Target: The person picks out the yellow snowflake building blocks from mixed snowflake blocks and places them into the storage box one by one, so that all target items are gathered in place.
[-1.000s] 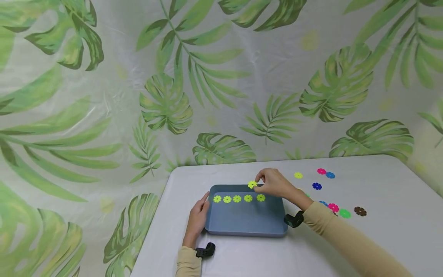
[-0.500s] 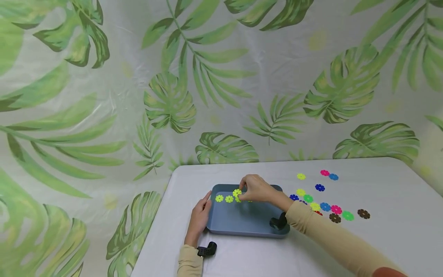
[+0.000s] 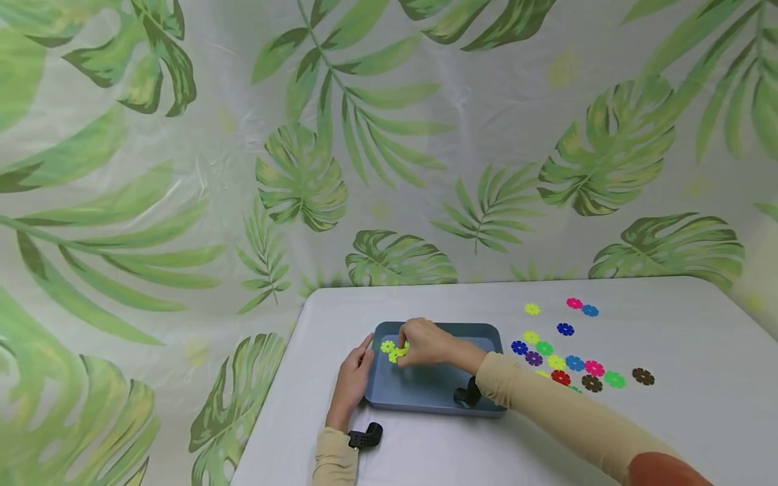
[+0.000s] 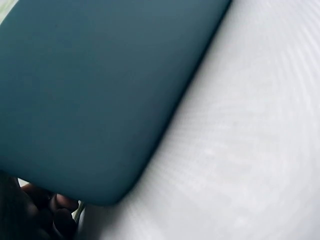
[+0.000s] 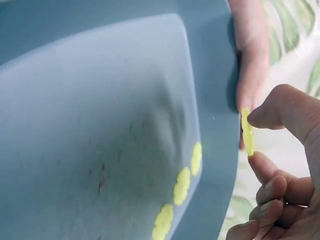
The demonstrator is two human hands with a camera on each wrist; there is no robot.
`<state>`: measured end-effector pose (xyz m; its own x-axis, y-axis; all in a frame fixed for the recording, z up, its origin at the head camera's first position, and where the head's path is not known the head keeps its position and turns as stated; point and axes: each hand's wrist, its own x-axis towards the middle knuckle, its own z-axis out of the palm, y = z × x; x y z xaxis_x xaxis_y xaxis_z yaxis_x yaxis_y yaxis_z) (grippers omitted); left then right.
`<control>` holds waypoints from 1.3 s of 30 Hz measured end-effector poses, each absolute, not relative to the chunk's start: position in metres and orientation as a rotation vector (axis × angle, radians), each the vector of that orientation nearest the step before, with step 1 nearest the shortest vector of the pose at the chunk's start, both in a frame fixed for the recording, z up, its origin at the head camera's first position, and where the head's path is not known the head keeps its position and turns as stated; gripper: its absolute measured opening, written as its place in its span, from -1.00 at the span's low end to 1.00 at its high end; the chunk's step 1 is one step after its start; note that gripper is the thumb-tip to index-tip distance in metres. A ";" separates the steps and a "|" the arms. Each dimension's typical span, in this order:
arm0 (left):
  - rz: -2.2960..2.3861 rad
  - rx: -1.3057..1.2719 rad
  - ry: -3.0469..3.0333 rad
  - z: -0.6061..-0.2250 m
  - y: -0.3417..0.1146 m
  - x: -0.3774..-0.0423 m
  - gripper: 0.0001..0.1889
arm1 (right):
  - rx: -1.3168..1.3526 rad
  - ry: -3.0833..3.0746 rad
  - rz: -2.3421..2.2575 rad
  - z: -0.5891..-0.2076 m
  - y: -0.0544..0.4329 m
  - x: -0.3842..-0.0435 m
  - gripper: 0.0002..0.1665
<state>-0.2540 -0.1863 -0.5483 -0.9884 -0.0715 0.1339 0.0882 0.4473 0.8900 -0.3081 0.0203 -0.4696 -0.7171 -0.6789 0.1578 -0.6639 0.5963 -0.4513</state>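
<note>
My right hand pinches a yellow flower-shaped disc between thumb and a finger, over the left end of the blue-grey tray. In the right wrist view the disc stands on edge, level with the tray's rim. Several like it lie in a row along the tray's far side, among them a yellow disc at the left end; my right hand hides the rest in the head view. My left hand holds the tray's left edge. Its curled fingers show dimly beside the tray in the left wrist view.
Loose flower-shaped discs in several colours lie right of the tray, such as a red disc, a brown disc and a pink disc. White cloth covers the table. A leaf-patterned curtain hangs behind it.
My right hand has moved left and down across the tray with the yellow disc, from the far rim to the row's left end. My left hand stays at the tray's left edge.
</note>
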 end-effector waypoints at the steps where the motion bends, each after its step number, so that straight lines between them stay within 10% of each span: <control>1: -1.575 -0.017 -2.541 -0.548 -0.186 -0.254 -0.56 | -1.176 2.774 -0.753 -0.470 0.017 -0.308 -0.75; 39: -1.567 -0.046 -2.504 -0.550 -0.189 -0.259 -0.56 | -1.189 2.690 -0.599 -0.489 -0.022 -0.315 -0.77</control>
